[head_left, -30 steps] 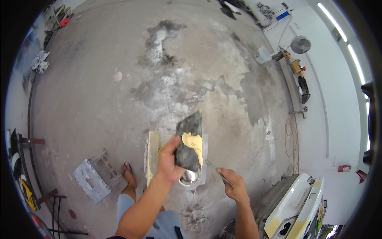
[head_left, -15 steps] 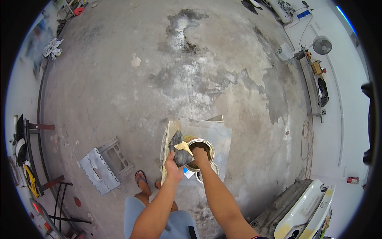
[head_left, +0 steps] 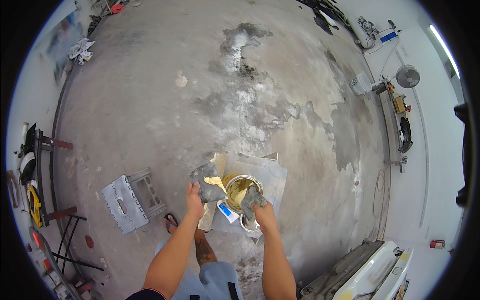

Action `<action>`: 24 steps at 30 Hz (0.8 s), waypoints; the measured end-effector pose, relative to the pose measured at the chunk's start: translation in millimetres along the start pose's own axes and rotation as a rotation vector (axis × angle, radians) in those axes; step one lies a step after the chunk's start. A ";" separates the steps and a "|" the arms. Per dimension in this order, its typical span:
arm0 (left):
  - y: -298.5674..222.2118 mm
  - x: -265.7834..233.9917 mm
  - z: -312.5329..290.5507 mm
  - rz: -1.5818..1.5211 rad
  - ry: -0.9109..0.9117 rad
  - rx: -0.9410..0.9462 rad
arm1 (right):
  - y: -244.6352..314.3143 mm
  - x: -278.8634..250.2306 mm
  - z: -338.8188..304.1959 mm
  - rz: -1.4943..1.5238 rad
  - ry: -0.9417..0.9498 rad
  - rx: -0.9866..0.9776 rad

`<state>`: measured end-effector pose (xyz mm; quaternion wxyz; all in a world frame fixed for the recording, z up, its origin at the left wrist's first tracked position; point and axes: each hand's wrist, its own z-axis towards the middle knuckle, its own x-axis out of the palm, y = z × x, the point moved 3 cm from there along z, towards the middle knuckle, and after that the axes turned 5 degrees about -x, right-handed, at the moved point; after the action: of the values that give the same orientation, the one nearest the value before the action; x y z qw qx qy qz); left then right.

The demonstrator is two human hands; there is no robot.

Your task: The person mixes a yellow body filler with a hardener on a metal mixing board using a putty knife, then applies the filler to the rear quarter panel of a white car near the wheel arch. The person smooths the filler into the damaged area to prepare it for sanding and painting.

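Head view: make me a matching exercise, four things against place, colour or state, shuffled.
1. left hand
2. right hand
3. folding stool
4. fire extinguisher

A. red, at the far right
B. holds a dark sheet overlapping the open can's right rim
C. grey, on the floor
D. holds a dark plate bearing cream paste

Pairs: 1-D, 2-B, 3-C, 4-A

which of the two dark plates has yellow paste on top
The larger plate, in the left hand: a yellow lump lies across it. The smaller plate, in the right hand, shows a mottled grey upper face.
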<state>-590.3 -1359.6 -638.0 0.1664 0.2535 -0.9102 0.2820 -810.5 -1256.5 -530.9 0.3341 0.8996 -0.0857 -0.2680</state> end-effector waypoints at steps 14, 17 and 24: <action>-17.5 139.7 -144.3 0.464 0.382 -0.013 | 174.3 -143.6 -228.3 -0.516 -0.053 -0.855; -31.3 180.9 -192.0 0.439 0.507 -0.050 | 201.1 -166.6 -252.5 -0.649 -0.127 -0.989; -87.1 237.2 -234.5 0.724 0.634 0.062 | 254.1 -208.5 -296.5 -0.838 -0.128 -1.078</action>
<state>-698.0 -1368.7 -310.7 0.3190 -0.1732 -0.8356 0.4124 -819.7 -1216.0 -90.2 0.5975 0.5472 0.3955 -0.4327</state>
